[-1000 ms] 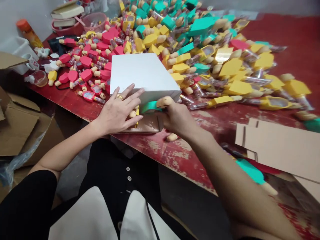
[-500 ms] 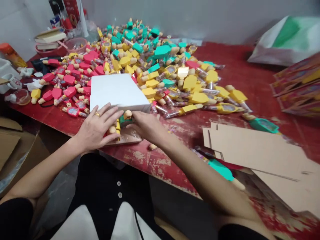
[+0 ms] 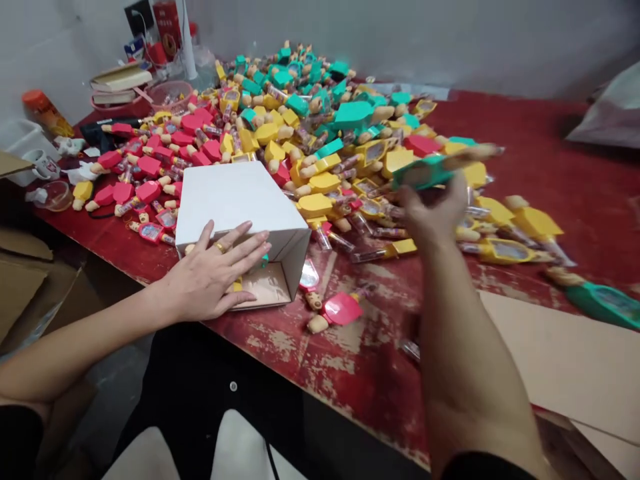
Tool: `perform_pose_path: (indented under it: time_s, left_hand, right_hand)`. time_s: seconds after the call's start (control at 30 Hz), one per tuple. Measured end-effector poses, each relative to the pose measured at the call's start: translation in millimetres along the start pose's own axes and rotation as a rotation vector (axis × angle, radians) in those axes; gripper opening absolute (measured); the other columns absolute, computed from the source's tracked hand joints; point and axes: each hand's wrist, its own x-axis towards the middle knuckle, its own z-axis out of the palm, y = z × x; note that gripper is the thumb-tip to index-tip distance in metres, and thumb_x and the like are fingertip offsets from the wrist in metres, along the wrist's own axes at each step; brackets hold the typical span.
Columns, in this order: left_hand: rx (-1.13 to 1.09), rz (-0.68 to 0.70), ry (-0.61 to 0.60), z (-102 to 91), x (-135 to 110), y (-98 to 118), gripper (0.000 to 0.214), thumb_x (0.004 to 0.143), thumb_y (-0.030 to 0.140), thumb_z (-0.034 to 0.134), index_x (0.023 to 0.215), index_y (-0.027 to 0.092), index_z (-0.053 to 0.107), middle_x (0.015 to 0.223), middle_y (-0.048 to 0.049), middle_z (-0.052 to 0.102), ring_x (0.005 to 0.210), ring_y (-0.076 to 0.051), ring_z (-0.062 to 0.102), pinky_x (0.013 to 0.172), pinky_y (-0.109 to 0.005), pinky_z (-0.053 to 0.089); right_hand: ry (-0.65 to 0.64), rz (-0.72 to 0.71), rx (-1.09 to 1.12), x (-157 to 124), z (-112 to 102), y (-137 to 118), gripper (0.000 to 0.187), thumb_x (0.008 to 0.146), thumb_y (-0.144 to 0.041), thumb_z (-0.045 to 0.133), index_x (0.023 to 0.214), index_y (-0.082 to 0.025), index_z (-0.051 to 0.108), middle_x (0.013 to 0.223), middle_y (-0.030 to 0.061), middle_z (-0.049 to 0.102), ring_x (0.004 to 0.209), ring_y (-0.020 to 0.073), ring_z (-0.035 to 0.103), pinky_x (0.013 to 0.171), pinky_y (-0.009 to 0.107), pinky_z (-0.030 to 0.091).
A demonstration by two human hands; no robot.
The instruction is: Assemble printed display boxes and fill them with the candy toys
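Observation:
A white cardboard box (image 3: 227,197) lies on its side near the table's front edge, its open end facing me. Across that opening rests my left hand (image 3: 213,273), open, fingers spread against the box's edge. Behind its fingers I can see bits of yellow and green toys inside; the rest is hidden. My right hand (image 3: 435,207), smeared by motion, is raised over the table to the right, closed around a green plastic toy (image 3: 425,172) with a tan end. Beside the box lie a pink toy (image 3: 343,309) and another with an oval window (image 3: 309,275).
A big heap of pink, yellow and green toys (image 3: 315,183) with clear tubes covers the table's back. Flat cardboard sheets (image 3: 565,360) lie at right. A mug (image 3: 44,164), a book (image 3: 120,81) and a pink basket (image 3: 170,95) stand at left.
My right hand has left the box opening and moved right, now with a green toy in it. My left hand stays at the box. The view has shifted somewhat.

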Motion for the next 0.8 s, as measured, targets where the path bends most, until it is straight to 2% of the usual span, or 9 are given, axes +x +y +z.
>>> perform_pose_path:
  time_s: [0.07, 0.17, 0.23, 0.33, 0.47, 0.57, 0.67, 0.73, 0.8]
  left_hand:
    - [-0.016, -0.01, -0.003, 1.3, 2, 1, 0.069, 0.103, 0.048, 0.041, 0.164, 0.021, 0.024, 0.17, -0.0107, 0.025, 0.162, -0.033, 0.018, 0.129, -0.065, 0.013]
    - [-0.041, -0.009, 0.006, 6.1, 7, 1, 0.071, 0.1, 0.039, 0.044, 0.165, 0.023, 0.021, 0.172, -0.01, 0.022, 0.162, -0.034, 0.015, 0.128, -0.068, 0.009]
    - [-0.056, -0.001, 0.014, 10.3, 9, 1, 0.074, 0.097, 0.036, 0.045, 0.165, 0.023, 0.017, 0.173, -0.0093, 0.019, 0.162, -0.036, 0.014, 0.127, -0.069, 0.006]
    - [-0.074, 0.005, 0.022, 13.9, 9, 0, 0.077, 0.095, 0.036, 0.046, 0.165, 0.025, 0.015, 0.173, -0.008, 0.018, 0.162, -0.037, 0.013, 0.127, -0.071, 0.005]
    - [-0.077, 0.007, 0.019, 13.1, 8, 0, 0.075, 0.096, 0.038, 0.046, 0.164, 0.025, 0.018, 0.173, -0.007, 0.02, 0.162, -0.036, 0.014, 0.127, -0.071, 0.007]
    - [-0.084, 0.02, 0.03, 12.6, 7, -1, 0.075, 0.097, 0.043, 0.046, 0.164, 0.026, 0.02, 0.173, -0.0064, 0.022, 0.161, -0.036, 0.016, 0.127, -0.069, 0.007]
    - [-0.101, 0.017, 0.042, 13.3, 7, -4, 0.075, 0.097, 0.048, 0.046, 0.164, 0.027, 0.019, 0.172, -0.0069, 0.023, 0.161, -0.036, 0.018, 0.128, -0.067, 0.008]
    - [-0.106, 0.008, 0.052, 13.5, 7, -6, 0.075, 0.098, 0.048, 0.043, 0.165, 0.025, 0.018, 0.172, -0.0084, 0.022, 0.161, -0.037, 0.019, 0.128, -0.067, 0.008]
    - [-0.105, 0.005, 0.058, 12.7, 7, -6, 0.074, 0.099, 0.048, 0.041, 0.165, 0.025, 0.017, 0.172, -0.0089, 0.022, 0.161, -0.038, 0.019, 0.127, -0.068, 0.008]
  right_hand:
    - [0.068, 0.068, 0.222, -36, -34, -22, 0.043, 0.083, -0.049, 0.062, 0.117, -0.026, 0.052, 0.117, 0.0095, 0.064, 0.088, 0.0162, 0.066, 0.073, 0.035, 0.057]
    - [0.11, 0.114, 0.627, -101, -63, -90, 0.056, 0.066, -0.054, 0.082, 0.112, -0.032, 0.059, 0.113, 0.0023, 0.064, 0.097, 0.0187, 0.068, 0.085, 0.046, 0.06]
    - [0.05, 0.143, 0.627, -141, -58, -139, 0.043, 0.066, -0.044, 0.088, 0.099, -0.028, 0.065, 0.102, 0.0027, 0.066, 0.088, 0.0174, 0.068, 0.091, 0.046, 0.06]
    - [-0.128, 0.118, 0.547, -179, -22, -182, 0.035, 0.074, -0.04, 0.082, 0.099, -0.024, 0.064, 0.097, 0.0055, 0.066, 0.084, 0.0214, 0.067, 0.083, 0.048, 0.062]
    - [-0.423, 0.024, 0.414, -171, 18, -181, 0.039, 0.079, -0.045, 0.075, 0.107, -0.022, 0.06, 0.1, 0.0098, 0.066, 0.088, 0.0258, 0.066, 0.08, 0.048, 0.06]
    - [-0.642, -0.062, 0.312, -149, 20, -178, 0.038, 0.08, -0.048, 0.075, 0.104, -0.023, 0.061, 0.098, 0.0096, 0.067, 0.086, 0.0254, 0.064, 0.083, 0.049, 0.059]
    - [-0.907, -0.048, 0.347, -145, 14, -185, 0.04, 0.083, -0.054, 0.071, 0.102, -0.02, 0.059, 0.092, 0.0088, 0.068, 0.08, 0.0244, 0.064, 0.074, 0.045, 0.059]
    - [-0.916, -0.011, 0.372, -152, 9, -190, 0.039, 0.085, -0.053, 0.068, 0.102, -0.019, 0.058, 0.088, 0.0078, 0.068, 0.075, 0.0228, 0.064, 0.067, 0.041, 0.058]
    - [-0.76, 0.006, 0.379, -158, 5, -190, 0.035, 0.087, -0.048, 0.068, 0.104, -0.02, 0.057, 0.088, 0.0075, 0.067, 0.075, 0.0214, 0.064, 0.067, 0.04, 0.057]
